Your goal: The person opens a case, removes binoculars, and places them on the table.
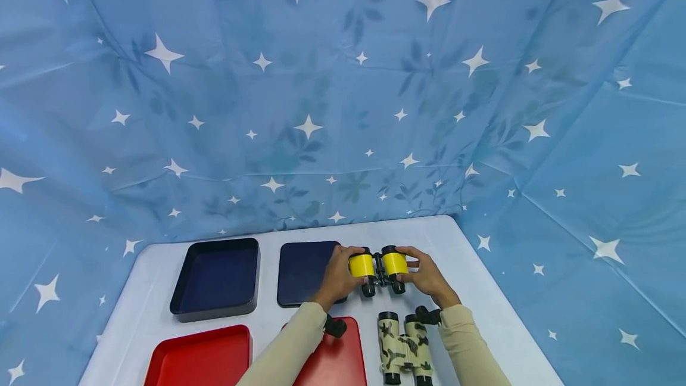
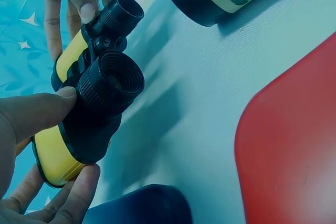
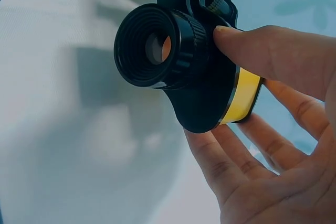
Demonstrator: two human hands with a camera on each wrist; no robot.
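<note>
Yellow and black binoculars [image 1: 379, 265] are held between both hands at the back right of the table, eyepieces toward the person. My left hand [image 1: 339, 273] grips the left barrel, its thumb [image 2: 50, 109] on the black body by the eyepiece and fingers around the yellow side. On the other barrel, my right hand [image 1: 427, 276] has its thumb [image 3: 262, 51] near the eyepiece and fingers spread under and along the outer side. In both wrist views the binoculars cast a shadow on the white cloth. Camouflage binoculars [image 1: 393, 347] lie nearer the person, below the right wrist.
A dark blue lid [image 1: 300, 273] lies left of the held binoculars, partly behind the left hand. Further left stands a dark blue tray [image 1: 214, 279]. In front are a red tray [image 1: 200, 356] and a red lid [image 1: 343, 362], which the left forearm partly covers. Blue star-patterned curtains [image 1: 343, 106] surround the table.
</note>
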